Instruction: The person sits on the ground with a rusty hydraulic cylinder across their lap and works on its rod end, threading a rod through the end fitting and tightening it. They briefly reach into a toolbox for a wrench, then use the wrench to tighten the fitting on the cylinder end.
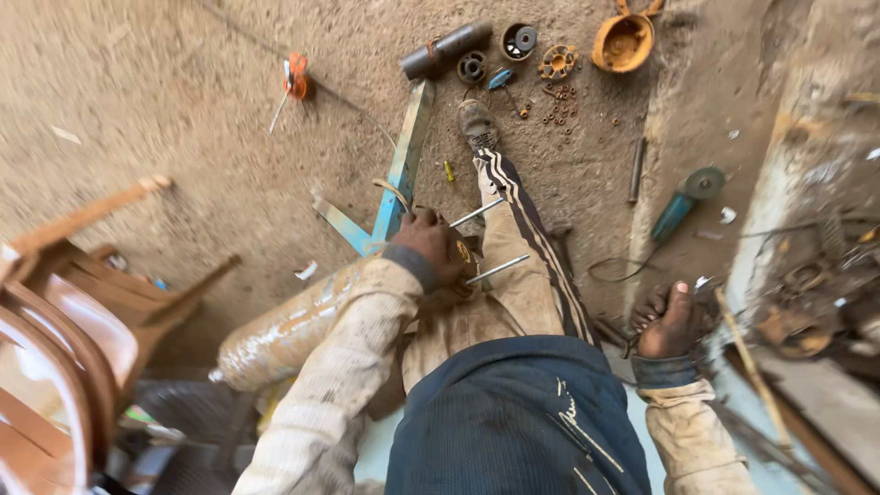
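Observation:
My left hand [431, 247] is closed around a small part with two thin silver metal rods [495, 269] sticking out to the right, held above my outstretched leg [522, 275]. My right hand [669, 323] rests low at the right, fingers curled against dark cable or wire; what it grips is unclear. A blue metal angle frame [400, 170] lies on the dirt floor just beyond my left hand.
A teal angle grinder [686, 202] lies at the right. Rusty bearings, discs and bolts [550, 73], a dark cylinder [446, 49] and an orange bowl [623, 41] sit at the top. Wooden chairs [73, 302] stand at the left. A wrapped cylinder [284, 335] lies by my arm.

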